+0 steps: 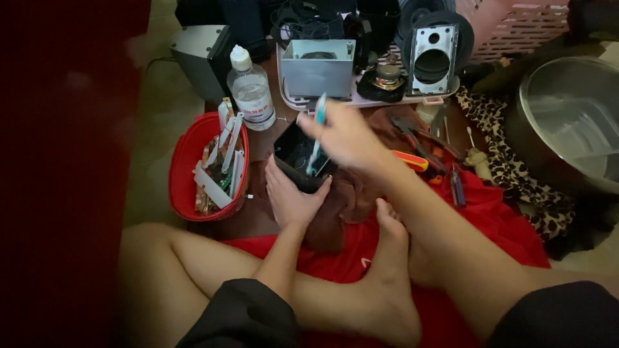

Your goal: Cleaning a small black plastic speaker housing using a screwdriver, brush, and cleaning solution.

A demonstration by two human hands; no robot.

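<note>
The person sits cross-legged on a red cloth (496, 225) spread over the floor, bare legs filling the bottom of the frame; the light is dim and the left edge is dark.

At the centre, the right hand (348, 138) is closed around a thin blue-and-white brush (317, 132), whose lower end dips into a small black box (300, 158). The hand is blurred. The left hand (290, 196) cups the box from below, fingers wrapped up its near sides, holding it tilted with its open face upward. A brown rag (342, 206) lies under that hand.

Just left of the hands stands a red plastic basket (184, 167) packed with white strips and circuit boards. Above it, a clear bottle (250, 90) with a white cap stands upright. Right of the hands, screwdrivers and pliers (425, 151) lie scattered on the red cloth.

Along the top, a tray (367, 100) holds a grey box, a loose speaker driver and a silver speaker front panel. A pink basket (516, 26) sits in the upper right, a metal basin (567, 116) at the right edge on a leopard-print cloth (509, 167).
</note>
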